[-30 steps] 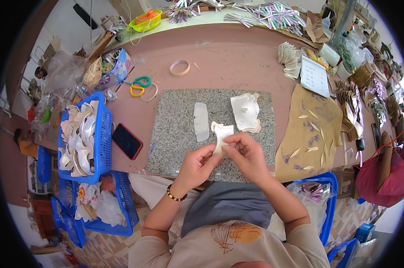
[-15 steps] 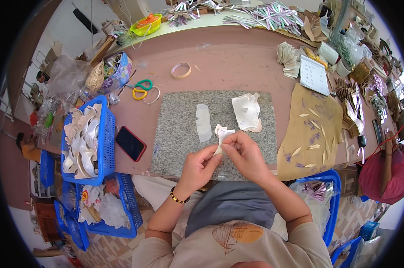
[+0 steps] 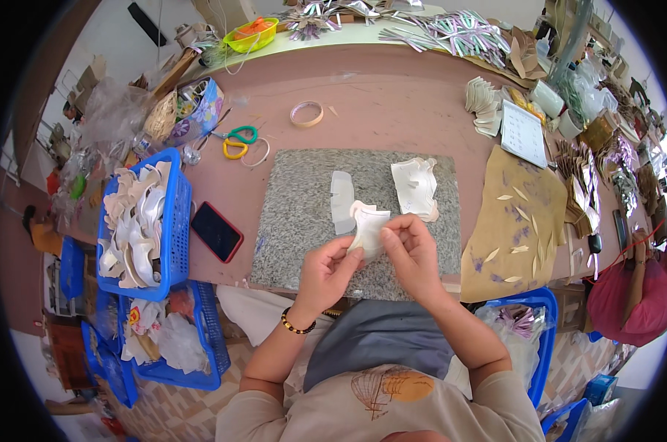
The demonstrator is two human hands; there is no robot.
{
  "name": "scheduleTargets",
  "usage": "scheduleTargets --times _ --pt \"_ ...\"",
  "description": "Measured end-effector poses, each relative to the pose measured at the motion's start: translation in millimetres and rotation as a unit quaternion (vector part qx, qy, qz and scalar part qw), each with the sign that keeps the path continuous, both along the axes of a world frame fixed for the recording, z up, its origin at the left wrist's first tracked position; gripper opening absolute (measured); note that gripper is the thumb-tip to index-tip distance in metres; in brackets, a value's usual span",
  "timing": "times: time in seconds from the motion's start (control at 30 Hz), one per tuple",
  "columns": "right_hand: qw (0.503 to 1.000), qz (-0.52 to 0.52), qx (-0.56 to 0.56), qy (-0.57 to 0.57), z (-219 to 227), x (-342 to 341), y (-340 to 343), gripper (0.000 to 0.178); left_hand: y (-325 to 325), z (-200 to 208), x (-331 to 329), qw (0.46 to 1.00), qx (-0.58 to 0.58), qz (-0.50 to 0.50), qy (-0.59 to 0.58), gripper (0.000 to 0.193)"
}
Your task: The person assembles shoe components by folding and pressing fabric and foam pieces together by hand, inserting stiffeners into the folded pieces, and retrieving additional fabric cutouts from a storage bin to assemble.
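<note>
My left hand and right hand are both engaged on one white curved piece. Left fingers: thumb and forefinger pinch its lower left edge. Right fingers: the thumb and fingertips close on its right edge. The piece is held between the two hands, above the near part of a grey stone slab lying on the tabletop.

Just beyond my left fingers, a clear strip lies on the slab. Beyond my right fingers, also on the slab, sits a larger white shaped piece. Well to the left of my fingers I note a dark phone with a red edge, then a blue basket filled with cream and white pieces. To the right, brown paper carries pale leaf-shaped slips. Farther beyond my fingers lie a tape roll and scissors.
</note>
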State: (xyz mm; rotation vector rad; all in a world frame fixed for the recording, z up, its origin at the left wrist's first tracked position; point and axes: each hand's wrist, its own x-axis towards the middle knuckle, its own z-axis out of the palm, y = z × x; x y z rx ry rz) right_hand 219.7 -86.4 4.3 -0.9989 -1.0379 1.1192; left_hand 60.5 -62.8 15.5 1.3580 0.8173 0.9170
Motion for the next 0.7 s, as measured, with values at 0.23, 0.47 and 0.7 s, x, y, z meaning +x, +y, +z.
scheduleTargets --times 0.23,0.47,0.7 --pt "0.986 0.097 0.007 -0.132 -20 -3 -6 0.027 13 -5 -16 0.951 -0.192 0.049 -0.236 0.019" --pt "0.935 0.177 0.013 -0.309 24 11 -3 0.014 3 37 -50 0.947 0.193 0.221 0.131 0.030" --pt "0.904 0.258 0.099 -0.325 35 0 9 0.013 -9 42 -62 0.894 0.354 -0.038 0.272 0.029"
